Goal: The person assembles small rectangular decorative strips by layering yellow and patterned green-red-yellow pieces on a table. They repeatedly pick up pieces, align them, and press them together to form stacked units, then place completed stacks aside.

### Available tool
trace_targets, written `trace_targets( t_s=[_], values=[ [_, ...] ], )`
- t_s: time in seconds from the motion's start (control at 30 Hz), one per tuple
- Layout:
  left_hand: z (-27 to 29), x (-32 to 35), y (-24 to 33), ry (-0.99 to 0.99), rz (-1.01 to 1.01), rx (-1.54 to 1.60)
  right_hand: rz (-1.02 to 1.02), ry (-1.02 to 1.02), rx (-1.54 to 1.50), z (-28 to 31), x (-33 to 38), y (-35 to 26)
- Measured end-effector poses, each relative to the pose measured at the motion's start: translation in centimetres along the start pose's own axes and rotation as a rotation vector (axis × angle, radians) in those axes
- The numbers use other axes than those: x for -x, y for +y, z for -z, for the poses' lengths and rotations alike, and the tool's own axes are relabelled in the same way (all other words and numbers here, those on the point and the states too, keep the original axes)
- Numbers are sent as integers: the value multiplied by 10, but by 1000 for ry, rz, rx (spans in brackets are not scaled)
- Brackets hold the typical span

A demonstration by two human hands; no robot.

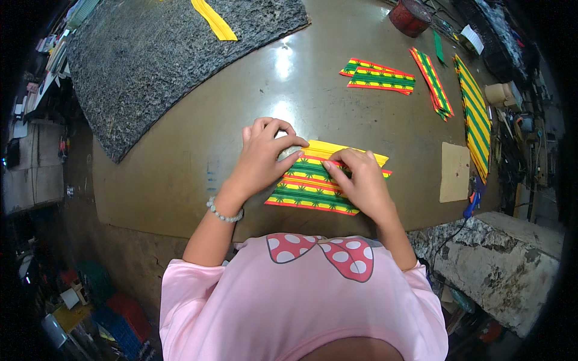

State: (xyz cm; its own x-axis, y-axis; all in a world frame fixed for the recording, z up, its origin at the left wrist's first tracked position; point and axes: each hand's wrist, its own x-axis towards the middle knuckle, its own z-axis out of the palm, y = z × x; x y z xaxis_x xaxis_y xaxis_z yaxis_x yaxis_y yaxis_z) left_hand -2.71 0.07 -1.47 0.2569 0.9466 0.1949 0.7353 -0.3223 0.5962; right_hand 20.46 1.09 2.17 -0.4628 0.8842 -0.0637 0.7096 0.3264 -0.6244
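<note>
Leaf-print strips [313, 194], red, yellow and green, lie side by side on the bench [180, 180], in front of the person; plain yellow strip [346, 151] along their far edge. Right hand [366, 180]: thumb and fingertips close together on the strips; pinch or mere press, cannot tell. Left hand [257, 157] curled around a pale object [290, 151], mostly hidden by fingers, kind unclear. Blue marks [211, 174] on bench, too faint to read. Far left: grey slab [156, 66]; second yellow strip [215, 21] on it, cut off by upper edge.
</note>
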Motion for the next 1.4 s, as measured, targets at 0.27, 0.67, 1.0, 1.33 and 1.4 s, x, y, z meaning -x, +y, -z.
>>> trace_targets(
  t_s=[0.27,0.67,1.0,1.33,1.4],
  values=[
    [3,0,-2,-6,-24,35,-75,-85,-133,-5,-19,11],
    [5,1,-2,-24,-26,37,-122,-155,-139,-1,-26,12],
    [1,0,2,-6,29,43,-111,-155,-137,0,-27,14],
    [-1,-1,4,-16,75,30,-119,-165,-148,1,-29,14],
    [0,-2,5,-20,83,33,-110,-164,-141,2,-30,15]
  ],
)
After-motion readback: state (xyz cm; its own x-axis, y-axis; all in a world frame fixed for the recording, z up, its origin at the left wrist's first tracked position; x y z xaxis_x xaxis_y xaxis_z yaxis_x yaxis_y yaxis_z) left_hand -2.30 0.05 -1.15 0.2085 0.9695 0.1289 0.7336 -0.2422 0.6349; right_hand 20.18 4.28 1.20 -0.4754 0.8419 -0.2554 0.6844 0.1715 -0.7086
